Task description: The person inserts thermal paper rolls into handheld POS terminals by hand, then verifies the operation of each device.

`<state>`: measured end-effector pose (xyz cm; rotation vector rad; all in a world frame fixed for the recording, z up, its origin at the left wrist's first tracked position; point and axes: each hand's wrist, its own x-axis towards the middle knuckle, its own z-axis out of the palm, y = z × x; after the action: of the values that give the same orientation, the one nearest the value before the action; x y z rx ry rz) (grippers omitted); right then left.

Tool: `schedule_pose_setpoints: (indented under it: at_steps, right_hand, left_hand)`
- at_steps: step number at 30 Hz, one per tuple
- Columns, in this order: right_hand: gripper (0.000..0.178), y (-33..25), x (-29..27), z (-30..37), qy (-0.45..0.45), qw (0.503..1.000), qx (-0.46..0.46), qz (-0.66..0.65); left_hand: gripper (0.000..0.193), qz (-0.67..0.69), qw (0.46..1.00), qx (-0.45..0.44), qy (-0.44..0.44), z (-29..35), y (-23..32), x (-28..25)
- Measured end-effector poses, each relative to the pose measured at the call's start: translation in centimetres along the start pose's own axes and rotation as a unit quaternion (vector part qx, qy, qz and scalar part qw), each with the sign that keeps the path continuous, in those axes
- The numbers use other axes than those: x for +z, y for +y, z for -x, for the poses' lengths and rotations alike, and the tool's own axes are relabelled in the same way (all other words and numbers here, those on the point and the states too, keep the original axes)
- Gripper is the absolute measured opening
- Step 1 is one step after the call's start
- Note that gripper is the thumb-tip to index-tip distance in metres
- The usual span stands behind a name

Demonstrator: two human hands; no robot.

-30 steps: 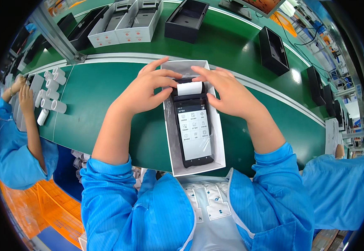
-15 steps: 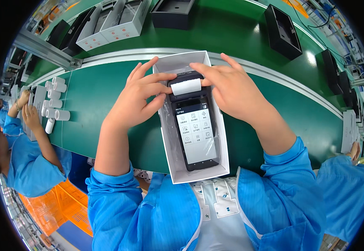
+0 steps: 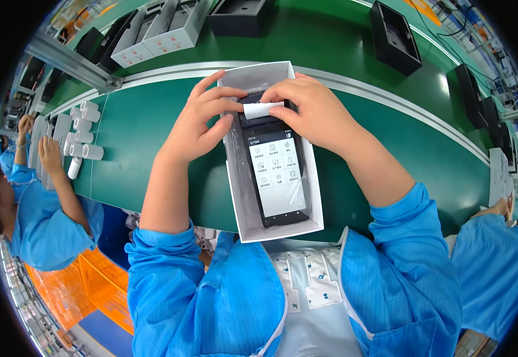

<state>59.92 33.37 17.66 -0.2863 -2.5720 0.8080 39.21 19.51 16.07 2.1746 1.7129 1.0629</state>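
An open white box [image 3: 283, 233] stands in front of me at the edge of the green bench. Inside it, on a clear plastic bag, lies a black handheld payment terminal [image 3: 278, 193] with its screen lit. A white paper roll [image 3: 258, 111] sits across the terminal's top end. My right hand [image 3: 321, 113] pinches the roll between thumb and forefinger at its right part. My left hand [image 3: 202, 122] has its fingers apart, and its fingertips touch the roll's left end and the terminal's top edge. What lies under the roll is hidden.
Several white paper rolls [image 3: 83, 136] stand at the bench's left. A metal rail [image 3: 199, 69] separates the bench from a green surface bearing white boxes [image 3: 173, 38] and black trays [image 3: 394, 37]. Co-workers in blue sit left [image 3: 57, 229] and right [image 3: 494, 271]; orange crates [image 3: 101, 285] are lower left.
My right thumb and forefinger have closed on the paper roll from the right end. The box has shifted slightly up in view. The left co-worker's hands have moved.
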Motion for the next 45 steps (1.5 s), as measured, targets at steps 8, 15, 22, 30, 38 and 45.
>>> schedule_pose_setpoints:
  at_steps: [8, 15, 22, 30, 38, 45]
  right_hand:
    - [0.005, -0.4, -0.1, 0.3, 0.001, 0.999, 0.038, -0.022]
    - [0.014, -1.2, -0.4, -0.3, 0.098, 0.971, -0.033, 0.215]
    - [0.01, -1.3, -0.8, -6.9, -0.229, 0.96, -0.15, 0.057]
    - [0.012, -5.5, -1.0, -10.6, -0.416, 0.87, -0.159, 0.212]
    - [0.016, -5.2, -1.3, -10.5, -0.449, 0.862, -0.151, 0.182]
    - [0.023, -4.3, -1.2, -10.6, -0.496, 0.849, -0.102, 0.149]
  left_hand:
    - [0.028, -0.002, 1.0, -0.002, -0.011, -0.2, -0.1, -0.1]
    - [0.05, -0.088, 0.988, -0.071, -0.103, -2.4, 2.7, -2.7]
    - [0.053, -0.069, 0.988, -0.117, 0.078, -1.0, 1.6, -1.9]
    - [0.036, 0.221, 0.914, -0.128, 0.315, 0.8, -0.4, 3.5]
    - [0.03, 0.241, 0.914, -0.11, 0.307, 0.4, -1.3, 3.8]
    - [0.028, 0.265, 0.903, -0.12, 0.315, 0.1, -1.1, 4.1]
